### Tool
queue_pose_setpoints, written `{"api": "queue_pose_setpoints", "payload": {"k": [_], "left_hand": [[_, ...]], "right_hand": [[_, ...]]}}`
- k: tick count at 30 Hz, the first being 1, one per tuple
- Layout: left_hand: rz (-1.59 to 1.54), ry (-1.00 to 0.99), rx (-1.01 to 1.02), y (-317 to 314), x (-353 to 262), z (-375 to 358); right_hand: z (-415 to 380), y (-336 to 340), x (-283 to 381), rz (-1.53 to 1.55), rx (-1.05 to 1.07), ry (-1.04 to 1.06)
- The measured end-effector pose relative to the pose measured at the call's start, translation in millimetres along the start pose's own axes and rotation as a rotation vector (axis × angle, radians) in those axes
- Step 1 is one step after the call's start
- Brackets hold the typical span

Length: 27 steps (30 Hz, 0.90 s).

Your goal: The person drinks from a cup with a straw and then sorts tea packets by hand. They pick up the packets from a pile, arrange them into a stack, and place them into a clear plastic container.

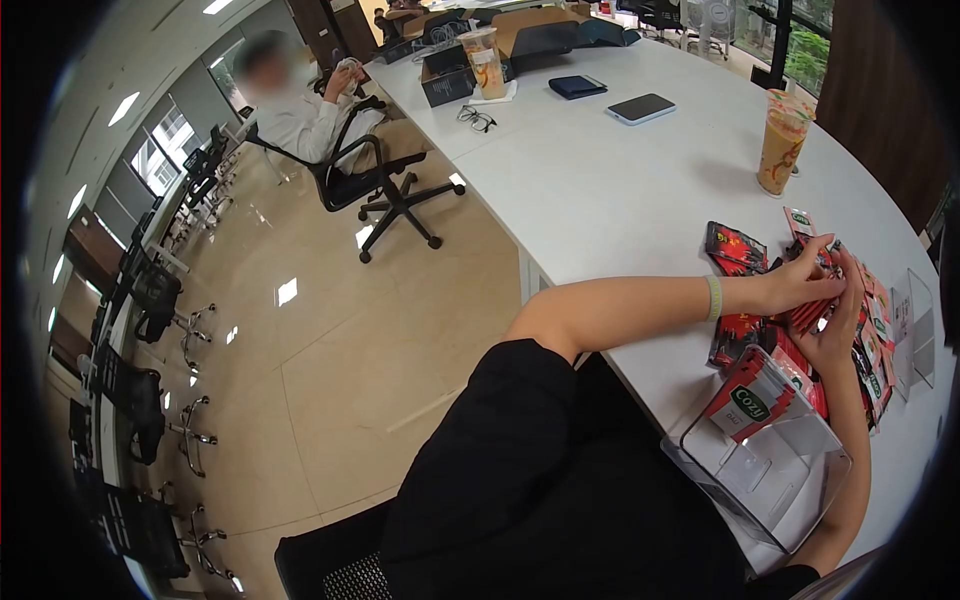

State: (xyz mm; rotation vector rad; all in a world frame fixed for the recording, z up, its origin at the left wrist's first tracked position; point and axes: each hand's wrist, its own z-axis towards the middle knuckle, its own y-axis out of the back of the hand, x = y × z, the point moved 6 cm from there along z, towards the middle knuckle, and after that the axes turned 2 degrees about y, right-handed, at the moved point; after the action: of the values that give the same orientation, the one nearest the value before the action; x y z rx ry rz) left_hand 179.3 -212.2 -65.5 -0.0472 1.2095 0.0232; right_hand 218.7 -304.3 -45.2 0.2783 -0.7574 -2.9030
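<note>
Both hands are at the pile of red sachets on the right of the table. My left hand [800,285] and my right hand [838,330] close round a small stack of red sachets [808,315] between them. More dark red sachets [738,247] lie left of the hands, and red and white ones [876,345] spread to the right. Nearer my body stands a clear plastic box [790,490] with divided compartments. Several Cozy sachets [750,400] stand upright in its upper left compartment.
A clear stand [915,340] is at the right. Two drink cups [783,145], a phone [642,108], a dark wallet [577,87], glasses [477,119] and black boxes [447,80] are on the white table [600,190]. A person [300,120] sits beyond its left edge.
</note>
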Motion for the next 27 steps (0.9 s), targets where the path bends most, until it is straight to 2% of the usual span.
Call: {"api": "queue_pose_setpoints", "payload": {"k": [4,7,9,12,13,15,18,27], "left_hand": [[-0.038,-0.085,-0.016,2,10,5],[-0.078,-0.026,-0.053,4,7,3],[-0.058,-0.037,-0.051,4,8,3],[0.009,-0.018,-0.058,4,11,4],[0.054,0.013,-0.066,5,14,5],[0.048,0.019,-0.058,5,16,5],[0.073,0.043,-0.042,3,13,2],[0.118,0.07,-0.038,4,12,1]], "right_hand": [[-8,-5,-11,0.027,0.082,-0.032],[-7,-2,-11,0.155,-0.011,-0.056],[-1,1,-8,0.012,0.072,-0.129],[-4,-3,-10,-0.077,0.153,-0.07],[-8,-5,-13,-0.078,0.154,-0.07],[-13,-4,-16,0.054,0.025,-0.037],[-13,-4,-20,0.019,0.044,-0.086],[-16,-5,-23,0.031,0.02,-0.067]]}}
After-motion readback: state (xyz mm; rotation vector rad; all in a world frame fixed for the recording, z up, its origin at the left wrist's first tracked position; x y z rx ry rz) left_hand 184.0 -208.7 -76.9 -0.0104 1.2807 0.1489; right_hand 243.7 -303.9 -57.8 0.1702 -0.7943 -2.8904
